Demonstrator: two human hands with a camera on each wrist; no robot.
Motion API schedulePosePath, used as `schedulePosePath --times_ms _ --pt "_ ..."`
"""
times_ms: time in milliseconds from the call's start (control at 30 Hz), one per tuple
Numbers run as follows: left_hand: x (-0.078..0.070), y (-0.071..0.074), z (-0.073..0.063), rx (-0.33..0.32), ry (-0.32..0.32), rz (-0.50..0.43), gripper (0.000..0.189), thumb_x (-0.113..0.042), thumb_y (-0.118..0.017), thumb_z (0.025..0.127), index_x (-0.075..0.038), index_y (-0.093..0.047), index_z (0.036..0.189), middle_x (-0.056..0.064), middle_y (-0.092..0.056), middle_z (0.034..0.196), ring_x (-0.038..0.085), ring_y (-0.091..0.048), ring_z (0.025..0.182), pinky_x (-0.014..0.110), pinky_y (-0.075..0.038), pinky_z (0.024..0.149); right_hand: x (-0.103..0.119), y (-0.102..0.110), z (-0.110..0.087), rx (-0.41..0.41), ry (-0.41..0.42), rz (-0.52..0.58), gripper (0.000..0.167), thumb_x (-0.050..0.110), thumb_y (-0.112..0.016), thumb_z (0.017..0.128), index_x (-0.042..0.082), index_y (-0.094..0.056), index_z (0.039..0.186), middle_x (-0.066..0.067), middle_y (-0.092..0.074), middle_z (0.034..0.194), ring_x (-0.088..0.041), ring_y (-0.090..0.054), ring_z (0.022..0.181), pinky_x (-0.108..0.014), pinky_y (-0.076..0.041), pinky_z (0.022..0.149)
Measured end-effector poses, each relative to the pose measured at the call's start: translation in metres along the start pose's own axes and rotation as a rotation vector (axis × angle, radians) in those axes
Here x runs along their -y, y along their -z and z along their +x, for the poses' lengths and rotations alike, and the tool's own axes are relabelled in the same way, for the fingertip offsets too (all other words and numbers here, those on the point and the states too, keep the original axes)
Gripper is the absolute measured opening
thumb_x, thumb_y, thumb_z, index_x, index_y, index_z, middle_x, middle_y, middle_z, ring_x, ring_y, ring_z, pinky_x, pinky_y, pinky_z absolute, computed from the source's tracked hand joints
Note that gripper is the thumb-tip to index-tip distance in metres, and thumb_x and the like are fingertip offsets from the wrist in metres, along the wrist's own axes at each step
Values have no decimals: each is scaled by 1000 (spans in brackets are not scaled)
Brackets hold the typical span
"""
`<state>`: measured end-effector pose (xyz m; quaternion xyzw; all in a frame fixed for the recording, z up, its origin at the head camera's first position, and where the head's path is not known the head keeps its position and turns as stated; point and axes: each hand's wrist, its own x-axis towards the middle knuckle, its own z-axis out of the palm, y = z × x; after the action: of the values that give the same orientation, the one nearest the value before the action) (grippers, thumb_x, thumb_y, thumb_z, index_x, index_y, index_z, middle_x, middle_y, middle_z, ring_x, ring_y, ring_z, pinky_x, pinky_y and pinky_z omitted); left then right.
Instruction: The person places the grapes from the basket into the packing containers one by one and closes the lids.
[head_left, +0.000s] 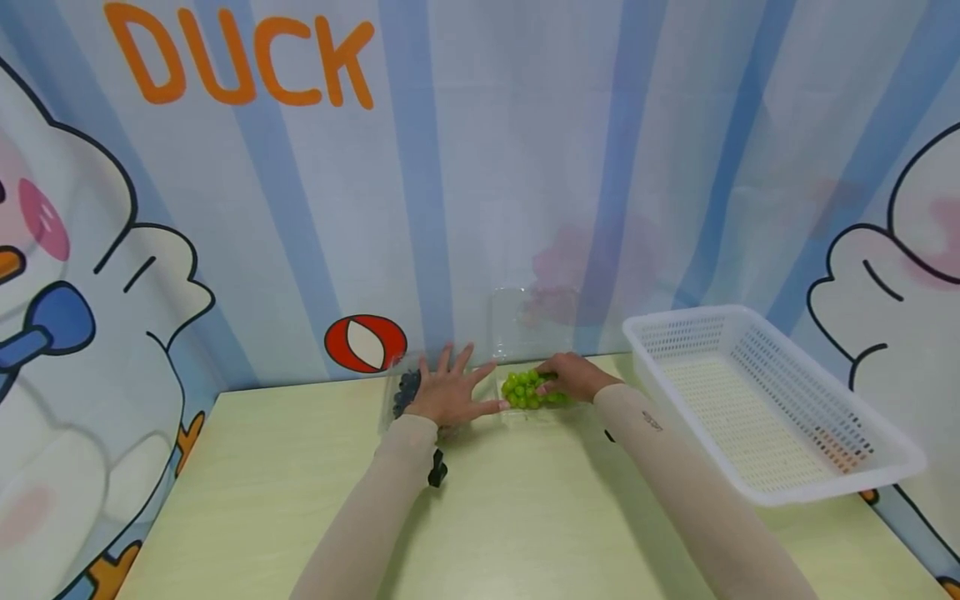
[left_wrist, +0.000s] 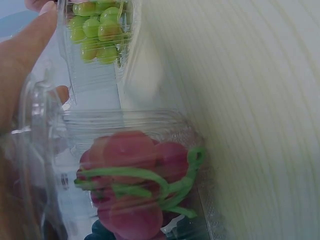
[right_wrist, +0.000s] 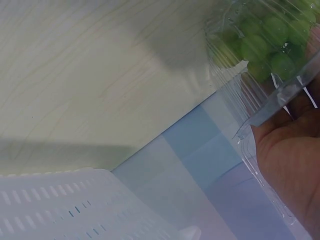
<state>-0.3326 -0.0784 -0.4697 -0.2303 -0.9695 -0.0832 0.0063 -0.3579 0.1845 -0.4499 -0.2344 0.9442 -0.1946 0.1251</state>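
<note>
Two clear plastic boxes stand side by side at the back of the table. My left hand (head_left: pixel 450 398) lies over the left box (left_wrist: pixel 125 117), fingers straight and spread. Inside that box are dark grapes (head_left: pixel 406 392), and the left wrist view also shows red grapes (left_wrist: pixel 132 155) with green stems. With its fingers curled at the grapes, my right hand (head_left: pixel 577 377) reaches into the right box (right_wrist: pixel 225 80) and holds a bunch of green grapes (head_left: pixel 521 390). This box's clear lid (head_left: pixel 525 321) stands raised behind it. Part of the fingers is hidden among the grapes.
A white perforated plastic basket (head_left: pixel 720 492) stands on the right of the pale wooden table (head_left: pixel 517 525). Close behind the boxes hangs a striped blue-and-white cloth (head_left: pixel 495 167) with cartoon ducks.
</note>
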Motion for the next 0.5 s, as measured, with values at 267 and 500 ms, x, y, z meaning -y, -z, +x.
schedulePosePath --times_ms 267,500 --pt "0 -1 0 -1 1 9 86 -83 -46 88 -39 -31 160 8 -9 172 44 0 156 80 -1 112 0 1 1 30 -16 9 50 21 -65 99 3 -56 144 -17 -57 145 -34 -58 130 -47 -50 104" --pt "0 -1 0 1 6 13 86 -83 -45 88 -39 -30 160 8 -9 172 43 0 156 80 -2 112 1 0 2 29 -24 21 50 21 -66 98 3 -57 144 -17 -58 144 -33 -58 130 -47 -50 104"
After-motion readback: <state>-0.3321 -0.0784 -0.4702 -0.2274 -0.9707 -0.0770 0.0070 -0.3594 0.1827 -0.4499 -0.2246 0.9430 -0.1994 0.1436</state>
